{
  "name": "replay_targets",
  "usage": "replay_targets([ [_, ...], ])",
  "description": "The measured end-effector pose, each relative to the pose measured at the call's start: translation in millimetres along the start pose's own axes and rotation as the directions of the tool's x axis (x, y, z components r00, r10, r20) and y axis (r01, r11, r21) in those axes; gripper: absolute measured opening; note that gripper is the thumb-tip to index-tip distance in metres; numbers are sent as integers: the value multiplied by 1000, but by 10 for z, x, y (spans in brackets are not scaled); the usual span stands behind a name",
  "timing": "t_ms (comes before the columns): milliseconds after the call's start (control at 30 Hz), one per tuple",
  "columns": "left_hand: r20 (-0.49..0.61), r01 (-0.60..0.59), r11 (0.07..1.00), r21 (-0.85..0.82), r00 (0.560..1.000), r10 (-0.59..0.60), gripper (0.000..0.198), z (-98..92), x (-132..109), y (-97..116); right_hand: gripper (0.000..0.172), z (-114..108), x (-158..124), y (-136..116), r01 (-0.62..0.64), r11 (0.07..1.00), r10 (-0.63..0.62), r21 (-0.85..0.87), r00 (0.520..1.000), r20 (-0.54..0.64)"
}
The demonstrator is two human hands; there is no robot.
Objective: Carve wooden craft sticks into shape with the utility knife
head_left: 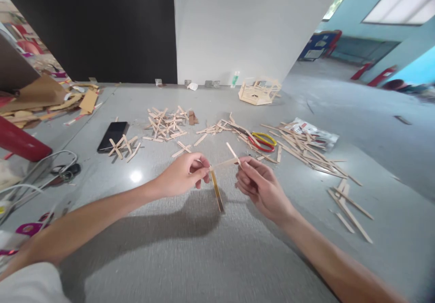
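My left hand (186,175) is closed, thumb and fingertips pinching near one end of a thin pale strip (224,163) that spans to my right hand. From the same fingertips a narrow yellow-brown strip (216,192) slants down towards the table. My right hand (260,185) is closed too, pinching the lower end of a craft stick (232,152) that points up and left. Whether these pieces are joined is hidden by the fingers. Just beyond the hands, two crossed craft sticks (181,149) lie on the grey surface (163,257).
Beyond lie heaps of craft sticks (166,124), scissors (263,141) with red and yellow handles, and a stick-built frame (260,91). A black phone (113,136) is at left, near cables (41,180) and a red cylinder (22,140). A plastic packet (316,133) sits right.
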State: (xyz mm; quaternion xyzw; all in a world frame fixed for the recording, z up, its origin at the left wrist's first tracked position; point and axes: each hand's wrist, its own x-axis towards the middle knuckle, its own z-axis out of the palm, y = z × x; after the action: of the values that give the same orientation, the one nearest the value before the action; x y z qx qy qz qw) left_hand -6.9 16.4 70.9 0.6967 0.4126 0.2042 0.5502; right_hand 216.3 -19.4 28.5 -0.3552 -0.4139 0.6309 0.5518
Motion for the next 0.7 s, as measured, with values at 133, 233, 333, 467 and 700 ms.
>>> replay_targets([
  [133, -10, -39, 999, -6, 999, 39, 11, 23, 33, -75, 26, -7, -8, 4, 0, 1000, 0, -6, 1000, -13],
  [233, -32, -70, 998, -7, 997, 70, 10, 58, 26, -115, 27, -15, -24, -9, -33, 999, 33, -43, 999, 8],
  [333, -55, -93, 996, 9, 994, 94, 11, 104, 0, -116, 30, -18, -40, -17, -77, 994, 80, -80, 996, 33],
  [467, -49, -107, 993, 48, 993, 110, 11, 160, -36, -82, 34, -4, -62, 12, -162, 982, 171, -96, 981, 96],
  [700, -8, -118, 992, 52, 993, 119, 12, 198, -51, -106, 34, 34, -107, 133, -180, 978, 197, -105, 965, 175],
])
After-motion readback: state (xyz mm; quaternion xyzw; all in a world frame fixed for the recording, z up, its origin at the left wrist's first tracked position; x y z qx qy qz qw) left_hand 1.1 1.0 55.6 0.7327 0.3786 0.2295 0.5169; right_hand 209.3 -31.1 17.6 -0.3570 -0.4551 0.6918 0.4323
